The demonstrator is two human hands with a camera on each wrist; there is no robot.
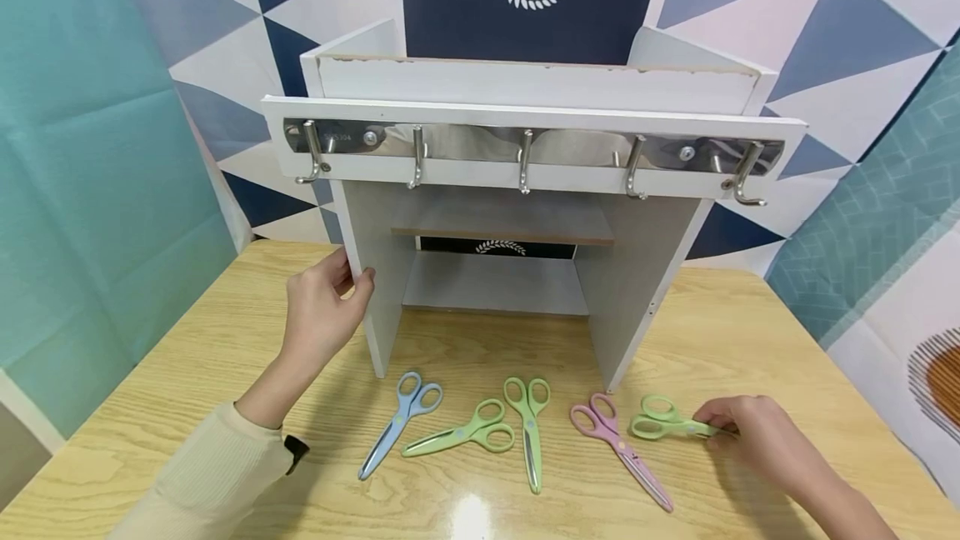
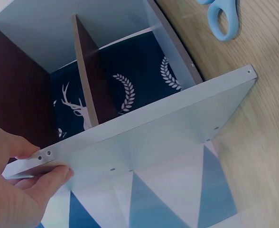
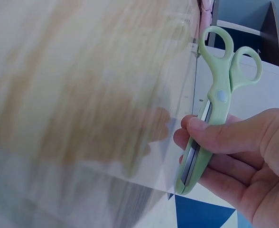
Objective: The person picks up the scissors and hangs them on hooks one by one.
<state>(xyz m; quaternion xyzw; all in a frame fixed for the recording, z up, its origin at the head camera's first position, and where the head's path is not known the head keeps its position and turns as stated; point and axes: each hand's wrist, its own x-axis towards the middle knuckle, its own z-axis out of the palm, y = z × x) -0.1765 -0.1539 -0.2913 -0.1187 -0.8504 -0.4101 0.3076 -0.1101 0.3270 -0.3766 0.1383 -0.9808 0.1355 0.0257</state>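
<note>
My left hand point(image 1: 324, 298) grips the front edge of the left side panel of a white shelf unit point(image 1: 371, 273), thumb on one face and fingers on the other. My right hand point(image 1: 772, 444) pinches green scissors point(image 3: 219, 97) by the blade end, the handle loops pointing away from the palm. In the head view these green scissors point(image 1: 667, 422) are low over the table at the right. Pink scissors point(image 1: 618, 448), two more green scissors point(image 1: 531, 432) point(image 1: 465, 433) and blue scissors point(image 1: 401, 423) lie on the table in front of the unit.
A rail with several metal hooks point(image 1: 525, 161) runs across the unit's upper front. Inside is a shelf board point(image 1: 502, 223). The unit stands on a wood-grain table point(image 1: 315, 440), before a patterned cloth point(image 1: 217, 40) with triangles. A teal cloth point(image 1: 97, 148) hangs at the left.
</note>
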